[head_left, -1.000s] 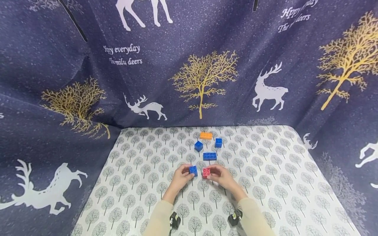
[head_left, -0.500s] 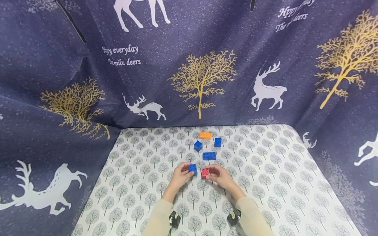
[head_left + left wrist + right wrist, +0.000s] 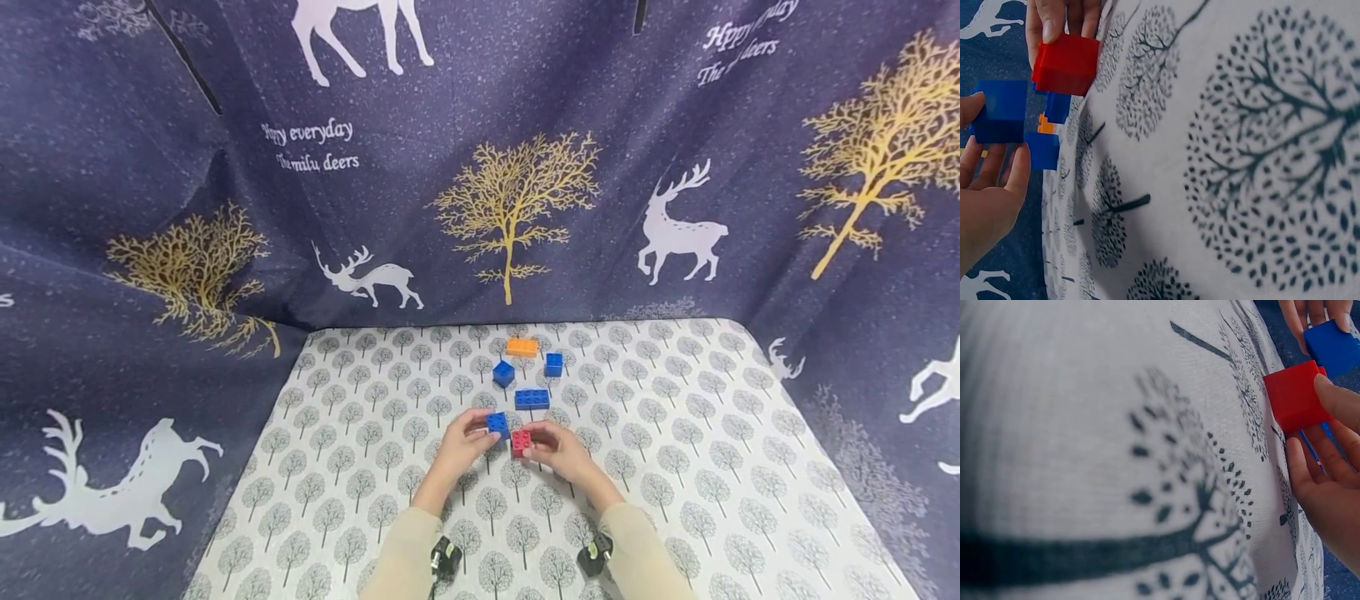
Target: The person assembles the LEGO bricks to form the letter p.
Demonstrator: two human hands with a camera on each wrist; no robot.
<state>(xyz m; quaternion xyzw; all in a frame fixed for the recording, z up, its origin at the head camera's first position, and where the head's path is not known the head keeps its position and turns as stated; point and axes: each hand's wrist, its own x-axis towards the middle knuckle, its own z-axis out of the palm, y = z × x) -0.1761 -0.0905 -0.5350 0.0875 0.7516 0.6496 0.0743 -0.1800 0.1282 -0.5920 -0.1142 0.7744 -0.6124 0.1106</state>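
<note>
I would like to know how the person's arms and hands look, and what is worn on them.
Both the left hand and the right hand are bare, without gloves. Plain cream long sleeves cover the forearms. On the inner side of each arm sits a small black device with a little pale marking, too small to read. I see no cables.

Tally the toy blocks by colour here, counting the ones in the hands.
Blue blocks: 4, one of them in the left hand
Red block: 1, in the right hand
Orange block: 1
Total: 6
</note>
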